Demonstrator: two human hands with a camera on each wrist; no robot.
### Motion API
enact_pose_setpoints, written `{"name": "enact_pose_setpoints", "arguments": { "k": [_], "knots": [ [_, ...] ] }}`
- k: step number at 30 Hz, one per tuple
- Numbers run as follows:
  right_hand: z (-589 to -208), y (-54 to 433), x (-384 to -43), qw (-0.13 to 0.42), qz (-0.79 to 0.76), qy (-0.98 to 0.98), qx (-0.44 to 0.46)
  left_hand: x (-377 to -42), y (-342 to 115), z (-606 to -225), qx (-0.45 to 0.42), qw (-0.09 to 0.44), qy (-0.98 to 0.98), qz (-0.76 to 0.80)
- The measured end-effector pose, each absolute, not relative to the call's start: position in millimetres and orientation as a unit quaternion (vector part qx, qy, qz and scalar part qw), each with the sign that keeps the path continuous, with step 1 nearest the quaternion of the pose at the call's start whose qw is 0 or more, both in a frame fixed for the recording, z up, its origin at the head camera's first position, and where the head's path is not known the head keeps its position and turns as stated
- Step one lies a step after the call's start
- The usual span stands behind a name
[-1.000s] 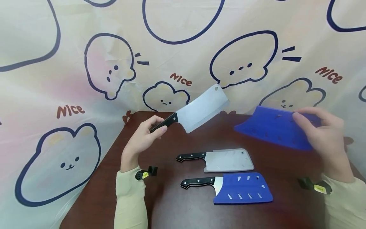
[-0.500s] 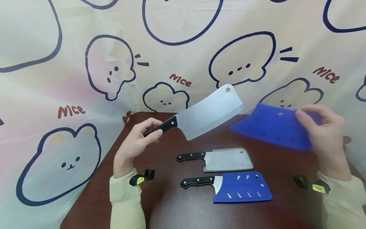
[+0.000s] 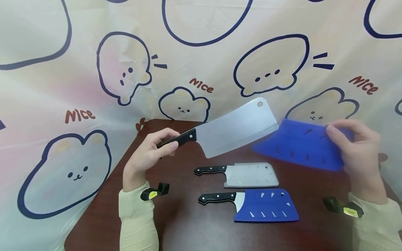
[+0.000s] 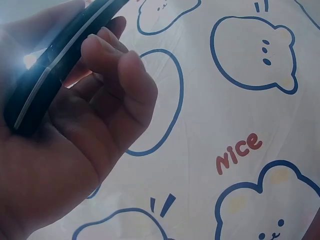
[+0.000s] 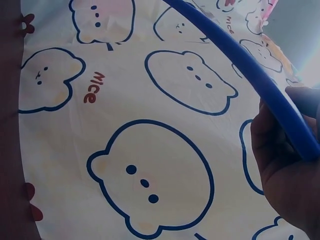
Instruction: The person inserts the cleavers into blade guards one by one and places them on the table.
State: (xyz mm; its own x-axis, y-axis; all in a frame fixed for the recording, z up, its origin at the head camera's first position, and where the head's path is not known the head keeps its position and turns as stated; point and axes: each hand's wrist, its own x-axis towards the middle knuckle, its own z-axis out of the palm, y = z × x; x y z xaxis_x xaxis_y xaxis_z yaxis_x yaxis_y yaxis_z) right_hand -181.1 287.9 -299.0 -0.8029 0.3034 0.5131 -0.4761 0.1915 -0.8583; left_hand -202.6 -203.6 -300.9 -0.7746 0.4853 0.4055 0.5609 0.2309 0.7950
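My left hand (image 3: 154,148) grips the black handle (image 3: 185,137) of a cleaver (image 3: 237,129) held above the table, its bare blade slanting up to the right. In the left wrist view, curled fingers (image 4: 135,85) lie beside that handle (image 4: 45,75). Between thumb and fingers, my right hand (image 3: 359,150) pinches a blue blade cover (image 3: 301,144) with slots in it. The blade's far corner meets the cover's upper left edge in the head view; whether they touch, I cannot tell. Edge-on, the cover (image 5: 250,75) runs up from the right hand (image 5: 290,170) in the right wrist view.
Two more cleavers lie on the dark brown table (image 3: 103,209), handles to the left. One wears a translucent white cover (image 3: 252,175); the nearer one has a blue cover (image 3: 268,206). Behind the table hangs a cloth backdrop (image 3: 213,69) with cartoon drawings.
The bare cleaver has moved right and tilted flatter, so its tip is now at the blue cover. My left forearm has shifted slightly left. The right hand has barely moved, still pinching the cover.
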Motion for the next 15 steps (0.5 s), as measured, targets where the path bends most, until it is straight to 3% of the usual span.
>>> {"name": "enact_pose_setpoints", "arguments": {
  "k": [8, 15],
  "knots": [
    [-301.7, 289.0, -182.5, 0.308, 0.652, -0.678, 0.142, -204.0, -202.3, -299.9, -0.358, 0.012, -0.767, -0.532],
    [-300.7, 288.7, -180.7, 0.309, 0.639, -0.696, 0.110, -205.1, -202.8, -300.9, -0.359, 0.024, -0.765, -0.533]
  ]
}}
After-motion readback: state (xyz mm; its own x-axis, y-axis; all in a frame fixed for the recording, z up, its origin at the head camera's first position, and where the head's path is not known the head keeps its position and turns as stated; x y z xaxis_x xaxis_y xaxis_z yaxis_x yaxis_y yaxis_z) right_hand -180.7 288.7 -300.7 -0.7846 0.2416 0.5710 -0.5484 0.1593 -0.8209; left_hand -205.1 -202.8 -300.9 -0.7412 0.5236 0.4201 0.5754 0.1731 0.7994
